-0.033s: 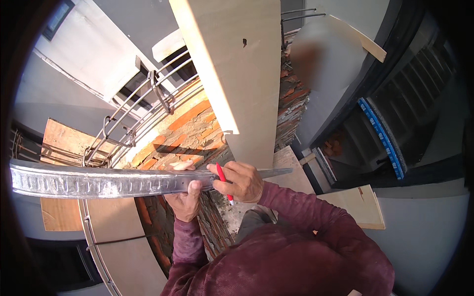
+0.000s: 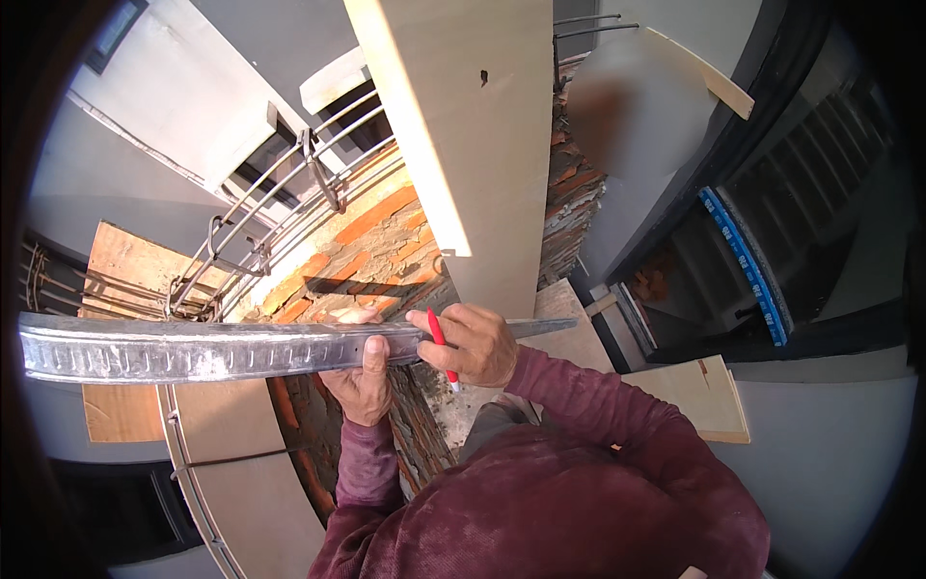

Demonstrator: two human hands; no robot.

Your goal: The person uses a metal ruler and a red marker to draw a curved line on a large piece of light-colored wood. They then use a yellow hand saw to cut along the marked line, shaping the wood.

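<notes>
A long galvanized metal profile (image 2: 222, 349), ribbed along its side, lies level across the view from the far left and tapers to a narrow end on the right. My left hand (image 2: 362, 386) is closed around it from below, the thumb pressed on its near face and fingertips showing over the top edge. Just to the right, my right hand (image 2: 482, 345) has a red pen (image 2: 439, 340) between its fingers, its white end pointing down. Fingers of that hand also rest against the profile. Whether the pen touches the metal I cannot make out.
Beyond my hands a wide pale board (image 2: 482, 145) rises beside rough brickwork (image 2: 386, 246). Steel rebar (image 2: 313, 159) with bent ties runs at the left. A plywood piece (image 2: 145, 265) stands far left. On the right are a blue-taped strip (image 2: 743, 261) and another board (image 2: 694, 396).
The view has shifted slightly, so the background sits a little differently. Both hands keep their hold on the metal profile and the pen, with only a small shift of the right hand.
</notes>
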